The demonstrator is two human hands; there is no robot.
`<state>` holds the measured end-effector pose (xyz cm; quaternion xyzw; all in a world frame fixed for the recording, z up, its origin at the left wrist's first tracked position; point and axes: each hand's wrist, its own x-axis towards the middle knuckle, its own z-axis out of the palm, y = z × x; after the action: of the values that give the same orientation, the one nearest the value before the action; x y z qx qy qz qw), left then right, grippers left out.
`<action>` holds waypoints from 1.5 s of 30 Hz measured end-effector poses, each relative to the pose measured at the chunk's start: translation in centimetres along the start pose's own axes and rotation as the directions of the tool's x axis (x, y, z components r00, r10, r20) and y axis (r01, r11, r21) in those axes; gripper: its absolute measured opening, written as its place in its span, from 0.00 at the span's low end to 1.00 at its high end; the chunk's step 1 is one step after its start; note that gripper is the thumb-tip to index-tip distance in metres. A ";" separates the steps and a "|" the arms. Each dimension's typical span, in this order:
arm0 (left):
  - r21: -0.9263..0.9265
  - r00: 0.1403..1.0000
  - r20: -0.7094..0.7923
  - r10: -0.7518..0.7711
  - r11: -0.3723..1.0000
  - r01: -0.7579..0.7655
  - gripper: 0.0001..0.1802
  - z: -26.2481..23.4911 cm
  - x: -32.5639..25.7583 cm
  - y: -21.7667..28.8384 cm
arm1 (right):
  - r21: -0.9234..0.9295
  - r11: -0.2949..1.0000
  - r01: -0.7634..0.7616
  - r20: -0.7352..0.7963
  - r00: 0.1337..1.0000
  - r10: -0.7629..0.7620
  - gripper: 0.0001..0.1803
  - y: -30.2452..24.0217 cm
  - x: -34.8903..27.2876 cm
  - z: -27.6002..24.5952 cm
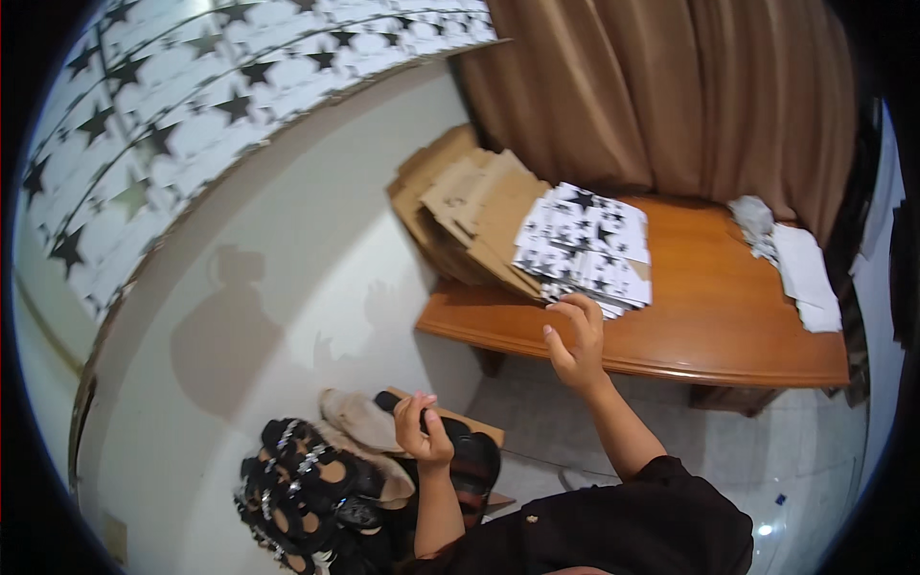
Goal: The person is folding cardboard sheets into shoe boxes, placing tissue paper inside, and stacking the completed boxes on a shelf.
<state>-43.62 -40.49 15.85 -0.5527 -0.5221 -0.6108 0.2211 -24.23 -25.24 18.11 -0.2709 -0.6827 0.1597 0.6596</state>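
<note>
My right hand hovers in front of the table's near edge, fingers bent and thumb apart, with nothing in it. Just beyond it lies a stack of white sheets or flat packs with black stars on the wooden table. Lower and to the left, my left hand is raised with its fingers curled in toward the thumb, and nothing shows in it. Below and behind that hand are piled black sandals with shiny trim, beige shoes and black shoes.
Flattened brown cardboard leans against the wall beside the star-printed stack. At the table's right end lie white paper or cloth and a crumpled grey-white piece. A brown curtain hangs behind. Pale tiles cover the floor.
</note>
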 end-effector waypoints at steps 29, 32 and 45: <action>0.084 0.355 0.934 -0.026 0.985 -0.151 0.42 47.1 -13.0 -6.5 | -0.662 0.592 -0.460 0.207 0.647 0.734 0.39 38.1 -10.6 -10.3; -0.042 0.268 0.957 0.116 0.963 -0.267 0.41 49.0 -13.8 -8.0 | -0.431 0.654 -0.622 0.221 0.630 0.745 0.39 37.8 -9.8 -10.4; -0.251 0.891 0.454 0.028 0.963 0.097 0.14 47.7 -5.2 -11.2 | 0.291 0.522 -0.802 -0.154 0.499 0.853 0.29 35.2 -3.5 -14.0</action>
<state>-30.44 4.04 -0.72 -0.6950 -0.4820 -0.5335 0.0060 -4.89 -1.02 -3.90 -0.5238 -0.3507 0.4783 0.6114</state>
